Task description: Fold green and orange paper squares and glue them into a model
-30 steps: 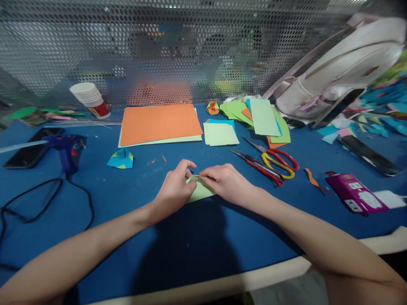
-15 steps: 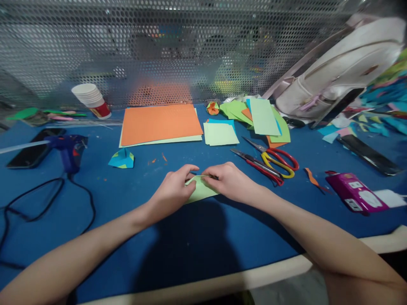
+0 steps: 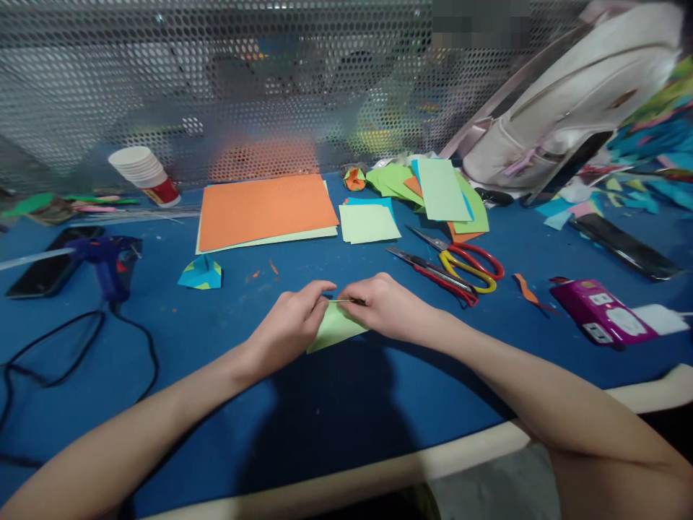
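A light green sheet of paper (image 3: 336, 329) is held between my two hands above the blue table, its far edge pinched at the top. My left hand (image 3: 289, 318) grips its left side, thumb against the paper and index finger stretched forward. On the other side my right hand (image 3: 382, 307) pinches the far right edge, fingers curled behind it. Just beyond the right hand lie a red-handled cutter (image 3: 433, 276) and scissors with red and yellow handles (image 3: 468, 263). A small folded blue and green paper piece (image 3: 201, 274) sits off to the left.
Orange sheets (image 3: 265, 211), pale green squares (image 3: 369, 222) and mixed paper (image 3: 444, 189) lie at the back by a perforated metal panel (image 3: 303, 87). A glue gun (image 3: 111, 263) with its cord, paper cups (image 3: 145, 175), a purple box (image 3: 603, 312) and a white bag (image 3: 568, 101) stand around.
My left thumb has shifted toward the paper's far edge, and more of the sheet's near left corner shows. The whole view has shifted slightly; the right hand keeps its pinch.
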A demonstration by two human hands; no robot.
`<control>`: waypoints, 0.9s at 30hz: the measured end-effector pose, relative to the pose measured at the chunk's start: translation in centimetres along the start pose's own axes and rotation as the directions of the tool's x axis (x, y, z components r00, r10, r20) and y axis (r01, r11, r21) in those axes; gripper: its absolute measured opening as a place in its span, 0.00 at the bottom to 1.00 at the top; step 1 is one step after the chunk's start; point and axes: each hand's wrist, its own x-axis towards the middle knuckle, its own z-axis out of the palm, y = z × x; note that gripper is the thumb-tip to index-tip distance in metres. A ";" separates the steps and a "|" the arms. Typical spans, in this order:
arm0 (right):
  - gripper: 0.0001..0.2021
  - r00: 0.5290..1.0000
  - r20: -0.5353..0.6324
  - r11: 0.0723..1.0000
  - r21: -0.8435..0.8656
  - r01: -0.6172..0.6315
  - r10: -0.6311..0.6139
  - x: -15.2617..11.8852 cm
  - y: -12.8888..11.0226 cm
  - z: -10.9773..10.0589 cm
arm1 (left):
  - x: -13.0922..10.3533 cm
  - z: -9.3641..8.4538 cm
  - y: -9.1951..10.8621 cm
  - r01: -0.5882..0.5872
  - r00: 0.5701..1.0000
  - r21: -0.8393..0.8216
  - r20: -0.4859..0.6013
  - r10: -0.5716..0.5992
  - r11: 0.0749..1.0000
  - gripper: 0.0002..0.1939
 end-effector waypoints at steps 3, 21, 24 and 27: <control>0.10 1.000 0.002 1.000 -0.014 0.018 -0.018 0.0 0.1 0.0 | -0.1 -0.1 0.1 -0.018 1.000 -0.013 0.018 0.018 1.000 0.18; 0.09 0.990 -0.120 0.993 0.097 -0.061 0.072 -0.3 -1.0 0.0 | 0.5 0.8 -0.7 -0.024 0.977 -0.174 -0.213 -0.014 0.984 0.15; 0.16 0.959 -0.185 0.948 0.277 -0.159 0.215 0.0 -1.0 0.2 | 0.9 1.0 -1.1 -0.004 0.945 -0.330 -0.309 -0.104 0.944 0.08; 0.23 0.924 -0.198 0.866 0.453 -0.211 0.328 0.3 -1.0 1.3 | 1.3 1.4 -1.1 0.028 0.913 -0.470 -0.347 -0.214 0.882 0.06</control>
